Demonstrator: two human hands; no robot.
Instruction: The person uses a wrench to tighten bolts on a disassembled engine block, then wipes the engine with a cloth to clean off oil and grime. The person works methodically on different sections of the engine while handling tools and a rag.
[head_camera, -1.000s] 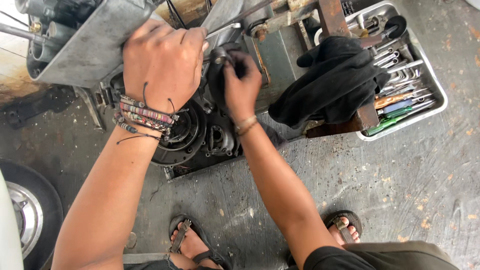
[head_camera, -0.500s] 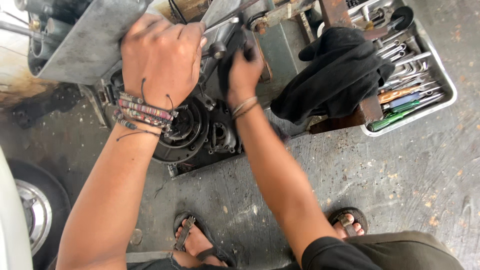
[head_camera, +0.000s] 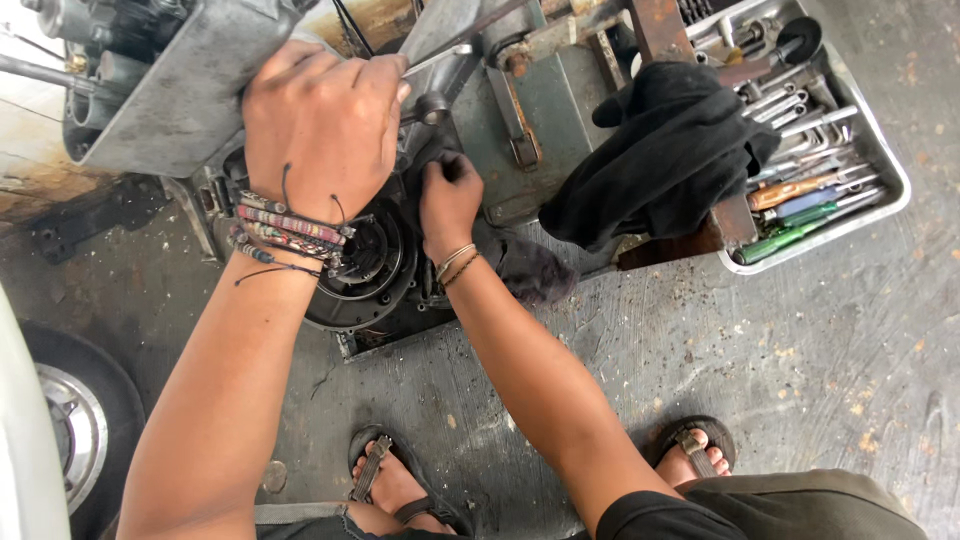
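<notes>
**Two hands on an engine case, low over the concrete**

The person crouches over a grey metal engine casing (head_camera: 190, 100) that sits on the stained concrete floor (head_camera: 700, 340). The left hand (head_camera: 320, 120), its wrist stacked with woven bracelets (head_camera: 285, 232), lies palm-down on the casing's edge with the fingers curled over it, beside a thin metal rod (head_camera: 440, 58) that runs past the fingertips; whether it grips the rod I cannot tell. The right hand (head_camera: 450, 195) is bunched narrow, its fingertips pinched on something dark against the casing just above the round black clutch housing (head_camera: 365, 265); what it pinches is too small to make out. A dark rag (head_camera: 535, 270) lies on the floor just beside that wrist. Off to the right, a black cloth (head_camera: 665, 150) is draped over a rusty bar, partly covering a metal tray (head_camera: 880, 205) full of wrenches and screwdrivers. A wheel (head_camera: 75, 430) shows at the lower left, and sandalled feet below
</notes>
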